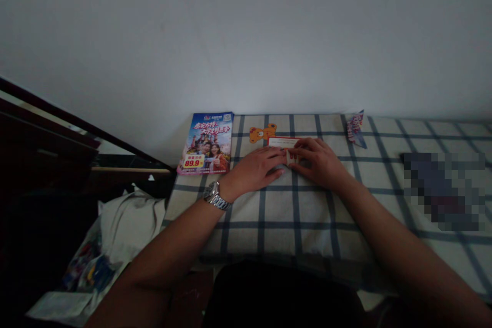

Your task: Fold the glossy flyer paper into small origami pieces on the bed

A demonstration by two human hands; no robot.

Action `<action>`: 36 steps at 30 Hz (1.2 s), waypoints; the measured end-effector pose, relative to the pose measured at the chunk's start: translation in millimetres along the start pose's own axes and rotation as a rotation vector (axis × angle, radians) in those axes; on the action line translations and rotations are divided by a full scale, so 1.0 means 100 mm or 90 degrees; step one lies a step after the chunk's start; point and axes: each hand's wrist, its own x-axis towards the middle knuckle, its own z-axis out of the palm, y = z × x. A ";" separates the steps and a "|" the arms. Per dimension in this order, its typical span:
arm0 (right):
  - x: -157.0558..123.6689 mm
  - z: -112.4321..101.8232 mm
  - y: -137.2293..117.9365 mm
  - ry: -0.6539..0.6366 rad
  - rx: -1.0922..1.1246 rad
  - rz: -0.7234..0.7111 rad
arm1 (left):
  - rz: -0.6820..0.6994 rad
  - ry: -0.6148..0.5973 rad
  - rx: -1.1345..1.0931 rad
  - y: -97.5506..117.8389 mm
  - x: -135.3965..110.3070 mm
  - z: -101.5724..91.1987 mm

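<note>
A small printed paper [283, 141], white with a red edge, lies on the checked cloth under my fingers. A pale part of it with red print [293, 158] stands between my hands and looks folded over. My left hand [258, 168], with a metal watch on the wrist, grips the paper from the left, fingers over it and thumb below. From the other side my right hand [319, 163] pinches the paper between thumb and fingers. My fingers cover much of it.
A stack of colourful flyers [209, 146] lies at the back left of the checked cloth [246, 238]. A folded colourful paper piece [356, 129] stands near the wall on the right. A blurred dark item [442, 189] lies far right. White bags [128, 220] sit below left.
</note>
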 end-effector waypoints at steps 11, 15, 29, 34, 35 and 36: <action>-0.01 0.02 0.01 -0.001 0.005 0.007 | 0.011 -0.005 -0.001 -0.02 -0.01 0.00; -0.01 0.02 0.01 -0.003 0.000 0.008 | 0.012 -0.010 -0.006 -0.02 -0.01 0.00; -0.01 0.03 0.02 -0.004 0.001 0.007 | 0.036 -0.026 -0.024 -0.05 -0.03 -0.06; 0.00 0.03 0.01 -0.007 -0.010 0.000 | 0.041 -0.032 -0.020 -0.05 -0.05 -0.07; 0.00 0.03 0.00 -0.006 -0.011 0.000 | 0.039 -0.035 -0.017 -0.05 -0.04 -0.07; 0.00 0.03 0.00 -0.004 -0.012 0.000 | 0.038 -0.039 -0.014 -0.05 -0.04 -0.07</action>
